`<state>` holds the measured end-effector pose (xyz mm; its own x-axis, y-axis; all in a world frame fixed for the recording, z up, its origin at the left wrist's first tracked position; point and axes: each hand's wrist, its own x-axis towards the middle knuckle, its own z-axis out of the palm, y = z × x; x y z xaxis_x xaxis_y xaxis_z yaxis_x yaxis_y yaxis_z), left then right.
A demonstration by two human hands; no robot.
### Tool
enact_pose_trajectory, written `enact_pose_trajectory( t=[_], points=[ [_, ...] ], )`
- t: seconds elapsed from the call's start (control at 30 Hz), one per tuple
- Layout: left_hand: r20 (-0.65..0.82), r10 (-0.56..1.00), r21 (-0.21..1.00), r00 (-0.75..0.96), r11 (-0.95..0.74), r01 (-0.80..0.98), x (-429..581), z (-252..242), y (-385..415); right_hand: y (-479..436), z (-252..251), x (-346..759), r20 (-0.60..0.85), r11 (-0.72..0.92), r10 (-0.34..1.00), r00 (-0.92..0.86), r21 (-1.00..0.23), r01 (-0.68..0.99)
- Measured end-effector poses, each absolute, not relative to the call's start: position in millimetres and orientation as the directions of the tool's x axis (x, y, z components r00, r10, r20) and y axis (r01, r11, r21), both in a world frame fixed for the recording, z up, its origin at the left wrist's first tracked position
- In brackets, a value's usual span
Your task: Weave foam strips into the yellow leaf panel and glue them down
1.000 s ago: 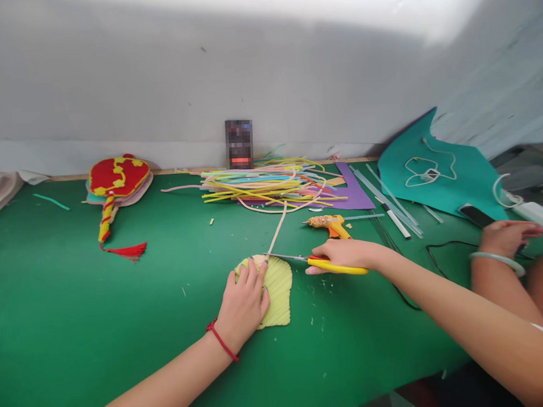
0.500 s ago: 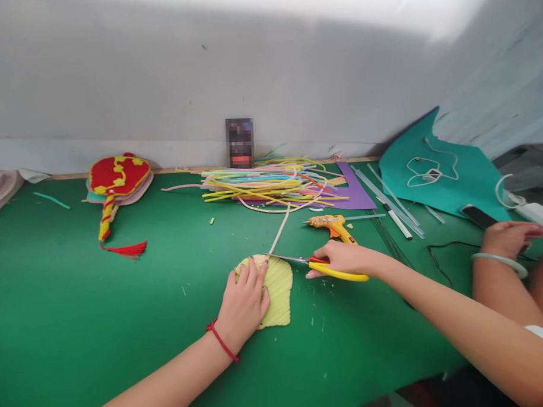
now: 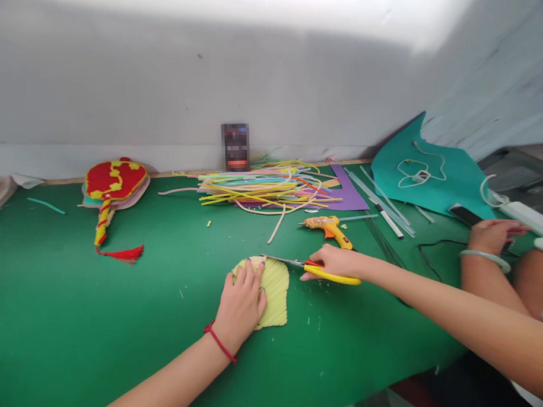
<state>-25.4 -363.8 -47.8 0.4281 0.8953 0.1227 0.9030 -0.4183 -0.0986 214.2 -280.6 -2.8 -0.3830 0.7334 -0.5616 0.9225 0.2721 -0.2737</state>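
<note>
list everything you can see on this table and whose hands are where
table: one, green, across the view
fan piece: one, pale yellow, centre, under left hand
scissors: one, yellow handles, tips at fan piece's top edge
glue gun: one, yellow and orange, behind scissors
strip pile: one, mixed colours, by the wall
loose strip: one, beige, between pile and fan piece
tasselled fan: one, red and yellow, far left
purple sheet: one, right of pile
teal sheet: one, far right, white cable on it
clear sticks: several, between the sheets
co-worker's hand: one, pale green bangle, right edge
left hand: one, flat on fan piece
right hand: one, gripping scissors
</note>
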Motion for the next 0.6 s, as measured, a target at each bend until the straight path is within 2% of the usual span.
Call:
enact_pose_trajectory(
  t=[0.13,0.2,0.27,0.33,0.43,0.53,0.6],
  points=[
    [0.112,0.901,-0.101,0.42,-0.41,0.906,-25.4,-49.0,-363.7,-268.7,8.4,221.4,-0.57,0.269,0.703,-0.426,-0.342,0.9],
    [0.116,0.9,-0.107,0.42,-0.409,0.906,-25.4,-49.8,-363.8,-260.9,17.8,221.2,-0.517,0.282,0.732,-0.445,-0.365,0.888],
    [0.12,0.898,-0.114,0.423,-0.411,0.905,-25.3,-50.5,-364.1,-253.2,26.9,212.6,-0.403,0.343,0.785,-0.471,-0.351,0.872],
    [0.121,0.899,-0.115,0.422,-0.409,0.905,-25.0,-50.7,-364.6,-245.5,32.2,193.2,-0.253,0.429,0.829,-0.498,-0.282,0.858],
    [0.124,0.901,-0.116,0.416,-0.403,0.908,-24.4,-51.1,-365.2,-231.6,27.6,146.8,-0.062,0.554,0.813,-0.579,-0.223,0.802],
    [0.128,0.902,-0.121,0.412,-0.398,0.909,-23.8,-51.8,-365.6,-213.9,10.8,91.3,0.044,0.653,0.753,-0.656,-0.172,0.738],
    [0.134,0.903,-0.121,0.409,-0.394,0.911,-23.7,-52.2,-365.9,-202.4,-1.9,55.7,0.063,0.672,0.737,-0.673,-0.174,0.72]
  ],
)
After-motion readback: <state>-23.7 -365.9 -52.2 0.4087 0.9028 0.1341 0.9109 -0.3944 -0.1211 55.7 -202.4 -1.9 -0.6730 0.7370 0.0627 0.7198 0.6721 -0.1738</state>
